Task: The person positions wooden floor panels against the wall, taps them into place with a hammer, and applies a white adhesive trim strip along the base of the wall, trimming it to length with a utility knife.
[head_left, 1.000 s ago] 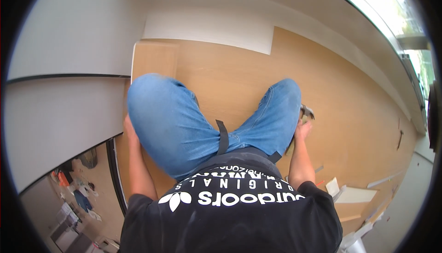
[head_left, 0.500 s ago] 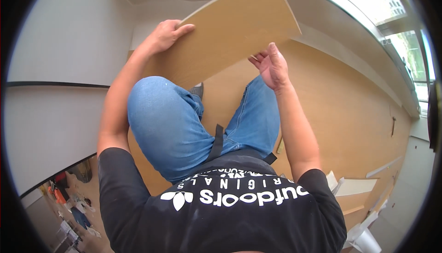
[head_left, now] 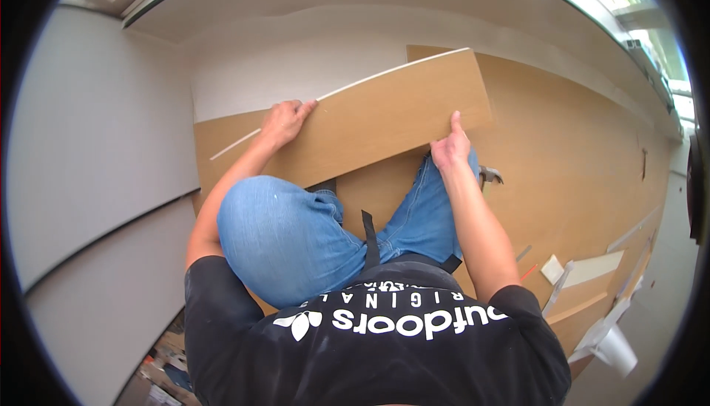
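Observation:
A long tan wooden board [head_left: 392, 116] with a pale far edge is held aslant in front of my knees, its right end farther away than its left. My left hand [head_left: 287, 122] grips the far edge with the thumb on the face. At the near edge, toward the right end, my right hand [head_left: 451, 147] holds the board with its thumb up on the face; its other fingers are mostly hidden underneath. Beside my right knee lies a hammer [head_left: 491, 176], only its head plainly visible.
I crouch on a large tan sheet floor [head_left: 562, 162]. A grey panelled wall [head_left: 103, 132] stands at left, a white wall [head_left: 296, 47] ahead. Board offcuts [head_left: 592, 267] and a white roll [head_left: 615, 348] lie at lower right. Another tool [head_left: 643, 163] lies far right.
The board has come down and flatter, away from its raised tilt. Both hands have lowered with it. My view has shifted, and the hammer by my right knee now shows.

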Demonstrator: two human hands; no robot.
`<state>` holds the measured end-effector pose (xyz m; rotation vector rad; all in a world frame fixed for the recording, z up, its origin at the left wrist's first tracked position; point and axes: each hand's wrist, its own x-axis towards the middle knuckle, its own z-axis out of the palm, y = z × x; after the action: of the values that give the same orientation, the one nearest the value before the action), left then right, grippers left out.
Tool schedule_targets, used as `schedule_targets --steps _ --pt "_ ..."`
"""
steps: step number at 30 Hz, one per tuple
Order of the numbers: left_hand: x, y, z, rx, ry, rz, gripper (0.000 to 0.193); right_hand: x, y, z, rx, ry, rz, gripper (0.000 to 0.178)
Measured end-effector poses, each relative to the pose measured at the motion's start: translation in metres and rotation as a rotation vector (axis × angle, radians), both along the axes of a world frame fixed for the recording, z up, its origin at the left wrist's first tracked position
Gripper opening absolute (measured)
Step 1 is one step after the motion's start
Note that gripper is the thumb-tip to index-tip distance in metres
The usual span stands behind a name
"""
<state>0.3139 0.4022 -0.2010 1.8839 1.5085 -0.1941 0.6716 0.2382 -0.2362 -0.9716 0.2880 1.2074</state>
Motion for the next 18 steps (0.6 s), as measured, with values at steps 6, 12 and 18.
schedule_targets --steps 6,12,18 --pt "-0.017 0.097 -0.02 0.235 0.261 -0.162 0.071 0.004 0.019 -0.097 -0.182 0.02 0.08 0.048" --pt "-0.064 0.148 -0.051 0.204 0.386 -0.171 0.071 -0.05 0.026 -0.13 -0.353 0.066 0.534 0.048" --pt "-0.076 0.157 -0.081 0.263 0.391 -0.179 0.068 -0.059 0.03 -0.138 -0.405 0.031 0.592 0.049"
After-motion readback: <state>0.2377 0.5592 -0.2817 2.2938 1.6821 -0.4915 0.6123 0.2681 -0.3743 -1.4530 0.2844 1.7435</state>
